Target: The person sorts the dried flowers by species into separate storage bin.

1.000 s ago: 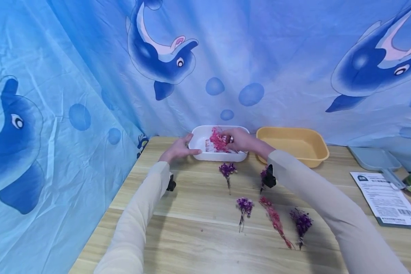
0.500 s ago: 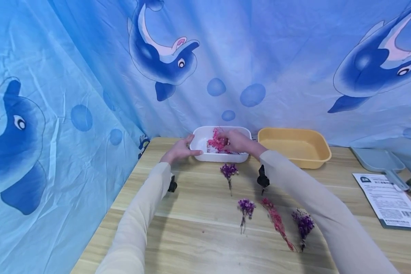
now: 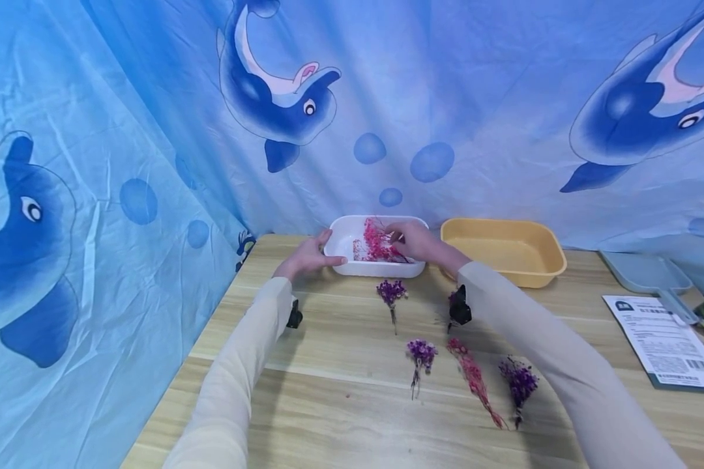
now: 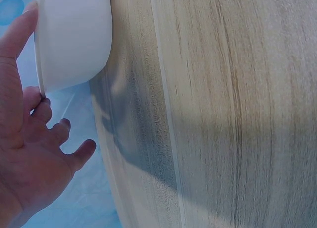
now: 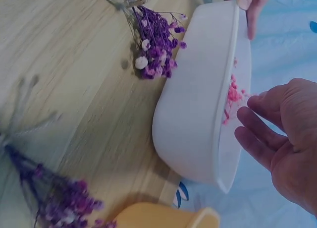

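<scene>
My left hand (image 3: 308,257) grips the left end of a white plastic basin (image 3: 375,269), thumb on the front rim and fingers at the far side. The left wrist view shows the other fingers of that hand loosely bent beside the basin (image 4: 74,39). Inside the basin lies a bunch of pink dried flowers (image 3: 377,238). My right hand (image 3: 413,239) reaches in over the right end, thumb and fingertips pinched at the bunch's stems. From the right wrist, the basin wall hides most of the pink flowers (image 5: 234,95) below the right hand (image 5: 287,134).
Several purple dried bunches, one of them (image 3: 390,291) just before the basin, lie on the wooden table (image 3: 328,410). A pink bunch (image 3: 474,378) lies among them. Right of the white basin stands a yellow basin (image 3: 504,254). Farther right are a grey-blue dustpan (image 3: 645,270) and a printed packet (image 3: 663,339).
My right hand dipped slightly left into the basin, then came back right, uncovering more of the pink flowers. My left hand has stayed on the basin's end.
</scene>
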Demonstrator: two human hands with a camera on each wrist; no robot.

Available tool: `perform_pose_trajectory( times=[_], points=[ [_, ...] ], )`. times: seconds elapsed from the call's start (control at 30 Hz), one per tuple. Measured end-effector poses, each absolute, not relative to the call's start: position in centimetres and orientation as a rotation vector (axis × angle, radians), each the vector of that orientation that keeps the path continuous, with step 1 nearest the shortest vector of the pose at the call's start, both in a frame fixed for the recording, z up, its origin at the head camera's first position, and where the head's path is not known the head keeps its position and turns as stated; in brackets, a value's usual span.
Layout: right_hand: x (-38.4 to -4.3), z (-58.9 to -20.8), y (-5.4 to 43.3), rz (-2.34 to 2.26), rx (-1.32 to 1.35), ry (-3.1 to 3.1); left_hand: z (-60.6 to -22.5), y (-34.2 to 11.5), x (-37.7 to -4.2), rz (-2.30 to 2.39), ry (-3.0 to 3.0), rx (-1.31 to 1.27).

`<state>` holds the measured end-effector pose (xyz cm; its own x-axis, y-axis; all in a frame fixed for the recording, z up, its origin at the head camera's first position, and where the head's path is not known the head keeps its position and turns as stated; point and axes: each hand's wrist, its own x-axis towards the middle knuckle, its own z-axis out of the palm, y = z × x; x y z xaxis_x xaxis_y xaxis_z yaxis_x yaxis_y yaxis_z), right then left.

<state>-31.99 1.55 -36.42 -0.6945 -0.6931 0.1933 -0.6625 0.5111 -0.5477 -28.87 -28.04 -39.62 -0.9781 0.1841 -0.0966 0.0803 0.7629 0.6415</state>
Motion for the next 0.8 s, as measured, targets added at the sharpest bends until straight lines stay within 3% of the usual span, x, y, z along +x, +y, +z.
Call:
perform_pose_trajectory(
  times=[0.4, 0.8],
  points=[
    [-29.4, -36.3, 8.1, -1.101, -1.105, 2.743, -39.7, -28.1, -28.9, 1.017, 2.784, 0.187],
    [-21.4, -38.1, 13.9, -1.321, -0.792, 2.635, -39.8, -28.0, -29.2, 1.011, 2.776, 0.169]
  ],
)
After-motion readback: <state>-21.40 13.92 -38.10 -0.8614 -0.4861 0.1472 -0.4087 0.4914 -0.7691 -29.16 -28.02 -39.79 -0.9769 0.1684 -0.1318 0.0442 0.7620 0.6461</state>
